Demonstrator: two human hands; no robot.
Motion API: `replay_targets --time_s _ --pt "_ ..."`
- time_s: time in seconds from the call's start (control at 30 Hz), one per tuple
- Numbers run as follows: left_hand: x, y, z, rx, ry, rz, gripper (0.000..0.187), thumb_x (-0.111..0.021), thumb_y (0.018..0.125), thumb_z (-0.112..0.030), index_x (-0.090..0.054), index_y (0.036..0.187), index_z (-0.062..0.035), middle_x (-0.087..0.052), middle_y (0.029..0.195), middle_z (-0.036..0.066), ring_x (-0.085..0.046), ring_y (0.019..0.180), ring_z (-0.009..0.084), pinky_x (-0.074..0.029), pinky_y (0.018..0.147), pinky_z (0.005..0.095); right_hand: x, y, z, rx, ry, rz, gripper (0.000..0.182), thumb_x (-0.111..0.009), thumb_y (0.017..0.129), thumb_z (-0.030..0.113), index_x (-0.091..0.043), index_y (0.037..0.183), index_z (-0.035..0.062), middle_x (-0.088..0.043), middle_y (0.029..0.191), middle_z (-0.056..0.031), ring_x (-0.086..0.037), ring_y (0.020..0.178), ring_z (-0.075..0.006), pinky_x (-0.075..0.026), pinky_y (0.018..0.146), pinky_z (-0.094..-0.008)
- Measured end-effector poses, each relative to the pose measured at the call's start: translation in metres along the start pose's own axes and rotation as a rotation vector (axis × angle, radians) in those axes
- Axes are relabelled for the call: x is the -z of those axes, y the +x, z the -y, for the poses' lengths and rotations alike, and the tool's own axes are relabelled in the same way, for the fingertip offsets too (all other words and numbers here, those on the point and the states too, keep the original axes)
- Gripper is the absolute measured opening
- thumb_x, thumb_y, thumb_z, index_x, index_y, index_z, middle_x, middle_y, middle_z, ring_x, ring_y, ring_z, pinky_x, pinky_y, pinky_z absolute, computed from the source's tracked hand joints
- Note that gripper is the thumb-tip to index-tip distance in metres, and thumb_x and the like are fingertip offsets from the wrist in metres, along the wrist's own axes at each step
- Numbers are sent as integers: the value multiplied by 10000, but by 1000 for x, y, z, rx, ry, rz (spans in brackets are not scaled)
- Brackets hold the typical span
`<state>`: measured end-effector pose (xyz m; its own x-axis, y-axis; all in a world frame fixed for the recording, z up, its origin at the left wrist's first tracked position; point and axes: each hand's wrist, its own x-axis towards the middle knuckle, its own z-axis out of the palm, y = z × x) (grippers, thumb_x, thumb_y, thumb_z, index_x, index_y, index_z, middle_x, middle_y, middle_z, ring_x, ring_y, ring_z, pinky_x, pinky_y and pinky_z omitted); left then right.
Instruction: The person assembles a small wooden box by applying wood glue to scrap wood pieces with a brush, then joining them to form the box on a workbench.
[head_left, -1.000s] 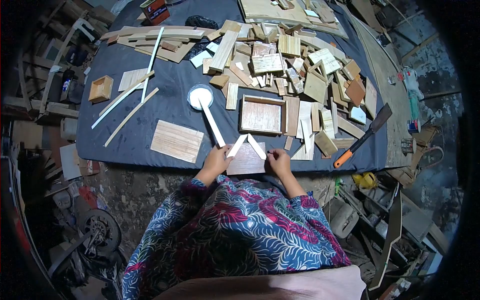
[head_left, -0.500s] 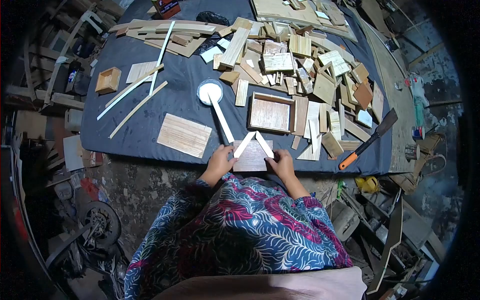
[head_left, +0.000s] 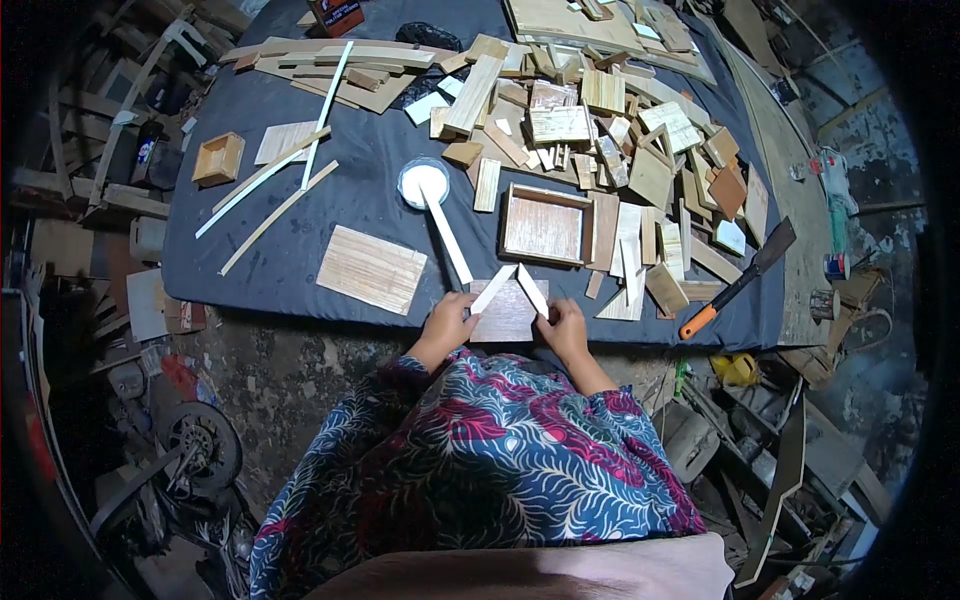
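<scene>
A small rectangular wooden board [head_left: 503, 322] lies at the front edge of the cloth-covered table. Two short pale wooden strips lean towards each other on it like an upside-down V. My left hand [head_left: 446, 326] has its fingers closed at the lower end of the left strip [head_left: 491, 291] and the board's left side. At the other side, my right hand [head_left: 566, 332] pinches the lower end of the right strip [head_left: 533, 289]. The strips' upper ends nearly meet beyond the board's far edge. A round tub of white paste [head_left: 424, 184] stands past my left hand, with a long pale stick [head_left: 448, 242] resting in it.
A shallow wooden box [head_left: 546, 226] sits just beyond the board. Left of my hands lies a flat wooden panel [head_left: 371, 269]. An orange-handled machete [head_left: 740, 275] lies at the right edge. Many wood offcuts [head_left: 600, 125] are heaped at the back right.
The two strips' upper ends show a slightly wider gap than before. Both hands stay at the lower ends, and the whole view has shifted very slightly.
</scene>
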<state>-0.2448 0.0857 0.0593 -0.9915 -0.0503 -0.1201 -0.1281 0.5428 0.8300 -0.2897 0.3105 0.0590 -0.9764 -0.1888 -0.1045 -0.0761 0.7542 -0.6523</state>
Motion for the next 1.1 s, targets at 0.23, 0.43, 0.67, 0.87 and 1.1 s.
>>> replay_targets --time_s 0.23,0.43,0.67,0.87,1.1 --pt "0 0 -2 -6 51 19 284 -615 694 -95 -578 967 -26 -549 876 157 -537 787 317 -444 695 360 -3 2 5 -2 8 20 199 -635 642 131 -565 795 24 -515 727 -129 -518 729 -305 -426 640 -384" --pt "1 1 -1 1 95 52 294 -603 707 -117 -572 985 -27 -553 939 173 -521 873 344 -428 760 385 -6 6 4 46 22 3 190 -628 654 116 -573 813 28 -524 762 -133 -517 758 -311 -427 673 -381" --pt "1 0 -3 5 74 33 296 -597 719 -133 -569 993 -24 -553 921 180 -515 888 350 -425 768 387 -7 7 3 25 5 13 193 -634 657 115 -577 820 29 -523 760 -132 -517 758 -315 -428 672 -384" --pt "5 -1 -10 108 73 61 349 -618 726 -182 -548 1045 -61 -536 963 171 -510 912 348 -423 771 396 -5 8 3 61 25 0 264 -690 629 130 -582 832 0 -512 716 -138 -516 644 -290 -424 579 -354" --pt "3 2 -4 51 95 59 362 -629 720 -192 -542 1054 -83 -526 989 169 -505 931 346 -422 782 396 -7 11 1 81 37 -35 275 -693 651 161 -600 868 20 -515 740 -143 -521 688 -306 -430 613 -369"
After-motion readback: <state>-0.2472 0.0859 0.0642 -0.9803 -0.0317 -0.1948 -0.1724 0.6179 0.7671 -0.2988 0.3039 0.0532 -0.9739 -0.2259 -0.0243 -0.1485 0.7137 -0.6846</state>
